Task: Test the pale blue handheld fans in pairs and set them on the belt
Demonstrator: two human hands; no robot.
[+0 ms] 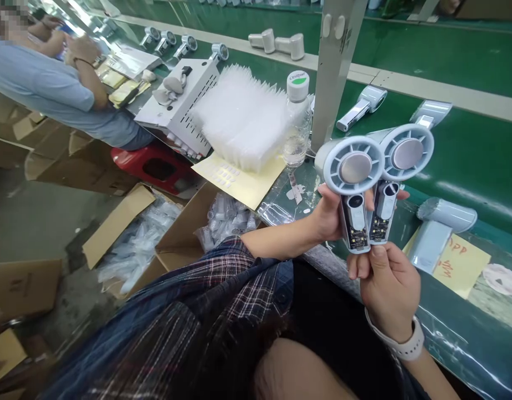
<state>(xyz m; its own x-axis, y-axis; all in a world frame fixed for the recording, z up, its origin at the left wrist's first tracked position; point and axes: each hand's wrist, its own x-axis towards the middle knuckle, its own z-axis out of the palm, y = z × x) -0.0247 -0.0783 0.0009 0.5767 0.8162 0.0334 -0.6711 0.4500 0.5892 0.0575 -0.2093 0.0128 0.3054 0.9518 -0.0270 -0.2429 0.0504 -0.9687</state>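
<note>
Two pale blue handheld fans are held side by side above the edge of a green conveyor belt (pixel 468 150), their round grilles facing me. My left hand (pixel 329 214) grips the handles of the left fan (pixel 351 178) and the right fan (pixel 400 166) from behind, fingers showing past the right one. The handle fronts are uncovered, showing circuit boards. My right hand (pixel 387 283), with a white watch band at the wrist, touches the bottom ends of both handles with thumb and fingertips.
A third fan (pixel 441 228) lies on a yellow note (pixel 464 266) to the right. A water bottle (pixel 296 119), a stack of clear bags (pixel 243 116), a yellow label sheet (pixel 239 178), a white post (pixel 335 72) and open cardboard boxes (pixel 185 233) are left. A seated co-worker (pixel 51 83) works far left.
</note>
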